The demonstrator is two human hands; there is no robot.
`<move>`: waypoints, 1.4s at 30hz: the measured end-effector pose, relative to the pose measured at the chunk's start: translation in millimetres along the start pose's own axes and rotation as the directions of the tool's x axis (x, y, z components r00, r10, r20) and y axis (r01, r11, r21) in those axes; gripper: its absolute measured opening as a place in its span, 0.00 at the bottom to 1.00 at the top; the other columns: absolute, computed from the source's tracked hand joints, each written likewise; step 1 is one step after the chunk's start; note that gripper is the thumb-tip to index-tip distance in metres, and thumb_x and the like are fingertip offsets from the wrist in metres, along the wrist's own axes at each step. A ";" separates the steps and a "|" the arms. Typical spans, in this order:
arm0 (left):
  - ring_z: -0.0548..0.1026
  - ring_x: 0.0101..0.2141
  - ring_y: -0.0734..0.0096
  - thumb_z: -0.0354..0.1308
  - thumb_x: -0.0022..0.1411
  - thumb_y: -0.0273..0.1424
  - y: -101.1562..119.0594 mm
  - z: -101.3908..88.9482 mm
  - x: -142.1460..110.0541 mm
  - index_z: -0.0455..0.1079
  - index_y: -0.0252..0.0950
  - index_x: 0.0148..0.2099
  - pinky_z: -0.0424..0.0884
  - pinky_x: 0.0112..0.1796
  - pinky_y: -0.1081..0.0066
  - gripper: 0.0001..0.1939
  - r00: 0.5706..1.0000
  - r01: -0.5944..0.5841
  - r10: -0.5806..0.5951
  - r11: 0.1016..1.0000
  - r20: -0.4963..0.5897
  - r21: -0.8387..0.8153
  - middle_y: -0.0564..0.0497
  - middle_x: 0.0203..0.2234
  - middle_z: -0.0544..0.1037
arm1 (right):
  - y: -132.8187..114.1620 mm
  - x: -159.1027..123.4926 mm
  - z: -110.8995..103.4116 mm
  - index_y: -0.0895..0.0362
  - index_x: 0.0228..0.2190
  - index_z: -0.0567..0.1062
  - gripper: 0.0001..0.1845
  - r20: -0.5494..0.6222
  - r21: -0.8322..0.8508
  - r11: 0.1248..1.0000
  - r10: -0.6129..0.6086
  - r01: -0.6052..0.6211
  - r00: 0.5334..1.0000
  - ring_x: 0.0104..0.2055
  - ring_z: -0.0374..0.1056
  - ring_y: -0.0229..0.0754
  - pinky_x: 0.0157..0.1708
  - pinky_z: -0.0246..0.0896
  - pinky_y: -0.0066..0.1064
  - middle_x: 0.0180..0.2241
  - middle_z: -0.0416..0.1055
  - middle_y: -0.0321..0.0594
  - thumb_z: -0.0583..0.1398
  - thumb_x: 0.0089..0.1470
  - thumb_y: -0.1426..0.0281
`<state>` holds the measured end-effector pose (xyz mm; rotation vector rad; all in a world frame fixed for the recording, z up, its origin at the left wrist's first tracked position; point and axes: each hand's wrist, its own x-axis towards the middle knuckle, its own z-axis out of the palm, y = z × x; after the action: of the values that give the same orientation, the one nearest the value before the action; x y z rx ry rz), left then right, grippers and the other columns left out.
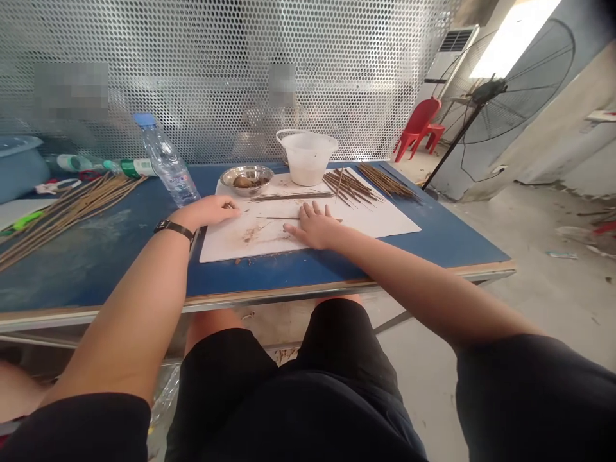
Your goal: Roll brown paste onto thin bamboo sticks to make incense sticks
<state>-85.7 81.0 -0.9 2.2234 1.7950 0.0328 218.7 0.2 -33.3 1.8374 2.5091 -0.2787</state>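
Observation:
My right hand (pixel 317 226) lies flat on a white board (pixel 385 218), fingers spread, over a thin brown stick (pixel 282 218) that pokes out on both sides of it. At the board's left edge rests my left hand (pixel 214 212), its fingers curled around something small and brownish that I cannot make out. Beyond the hands lie several thin sticks (pixel 293 196) in a row. A steel bowl (pixel 247 179) with brown lumps stands behind them, next to a translucent white bucket (pixel 310 157). Brown crumbs and smears mark the board between the hands.
Coated brown sticks (pixel 353 187) are fanned out at the board's right, with another bundle (pixel 389 183) beyond. A water bottle (pixel 168 163) leans near my left hand. Long brown strips (pixel 72 215) lie at left. A perforated metal screen (pixel 192 77) closes the table's back.

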 end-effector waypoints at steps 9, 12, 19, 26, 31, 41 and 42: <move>0.79 0.52 0.47 0.58 0.57 0.59 -2.7 1.6 4.1 0.79 0.43 0.55 0.73 0.44 0.64 0.34 1.000 -0.011 0.011 1.000 -0.017 0.000 0.43 0.58 0.82 | 0.1 -48.0 5.6 0.77 0.77 0.42 0.62 0.038 -0.046 0.992 -0.119 0.121 0.992 0.82 0.27 0.68 0.78 0.29 0.64 0.80 0.32 0.63 0.34 0.67 0.36; 0.80 0.51 0.46 0.59 0.55 0.61 -5.8 2.6 7.1 0.80 0.44 0.56 0.73 0.44 0.63 0.36 0.999 -0.019 0.019 1.000 -0.029 -0.011 0.43 0.56 0.83 | -2.5 -79.1 14.7 0.77 0.77 0.43 0.66 0.004 -0.010 0.985 -0.175 0.175 0.985 0.83 0.26 0.66 0.79 0.27 0.61 0.80 0.32 0.63 0.31 0.65 0.33; 0.80 0.51 0.45 0.58 0.54 0.62 -10.9 4.4 11.9 0.80 0.44 0.56 0.73 0.42 0.64 0.37 0.999 -0.029 0.029 1.000 -0.037 -0.005 0.43 0.56 0.83 | 0.5 -56.1 8.4 0.77 0.77 0.43 0.64 0.008 -0.003 0.994 -0.107 0.107 0.994 0.82 0.27 0.68 0.78 0.28 0.64 0.80 0.34 0.64 0.28 0.65 0.35; 0.80 0.50 0.44 0.58 0.56 0.63 -6.4 1.5 5.4 0.80 0.43 0.57 0.73 0.41 0.61 0.38 1.000 0.009 -0.009 1.000 0.014 -0.003 0.41 0.56 0.82 | 14.6 -5.2 -7.6 0.77 0.77 0.41 0.60 0.047 -0.054 0.998 -0.010 0.013 0.999 0.83 0.25 0.67 0.78 0.24 0.64 0.81 0.32 0.63 0.30 0.68 0.39; 0.80 0.51 0.45 0.59 0.56 0.61 -5.1 1.4 4.7 0.79 0.43 0.57 0.73 0.41 0.63 0.36 1.000 -0.014 0.014 1.000 0.000 -0.009 0.42 0.58 0.82 | 9.6 -46.2 2.9 0.76 0.77 0.43 0.62 0.016 -0.053 0.995 -0.087 0.088 0.996 0.83 0.27 0.67 0.78 0.27 0.65 0.80 0.34 0.62 0.30 0.67 0.37; 0.80 0.51 0.43 0.59 0.53 0.61 -5.3 2.0 6.4 0.80 0.44 0.56 0.73 0.42 0.62 0.36 1.000 -0.009 0.009 1.000 -0.017 -0.026 0.42 0.56 0.82 | 5.8 -58.4 8.7 0.75 0.77 0.43 0.62 0.004 -0.024 0.998 -0.058 0.058 0.998 0.82 0.25 0.68 0.77 0.25 0.67 0.80 0.34 0.60 0.29 0.67 0.37; 0.80 0.51 0.43 0.59 0.54 0.61 -4.9 1.9 5.6 0.80 0.44 0.55 0.73 0.42 0.62 0.35 1.000 -0.013 0.012 1.000 -0.017 -0.025 0.42 0.56 0.83 | 8.7 -46.8 6.6 0.76 0.77 0.43 0.61 -0.003 -0.029 0.999 -0.040 0.040 0.999 0.82 0.24 0.68 0.77 0.25 0.67 0.80 0.34 0.61 0.29 0.67 0.37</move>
<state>-88.8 86.9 -4.8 2.2233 1.7796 0.0768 240.8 -42.5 -35.3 1.7812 2.5403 -0.2394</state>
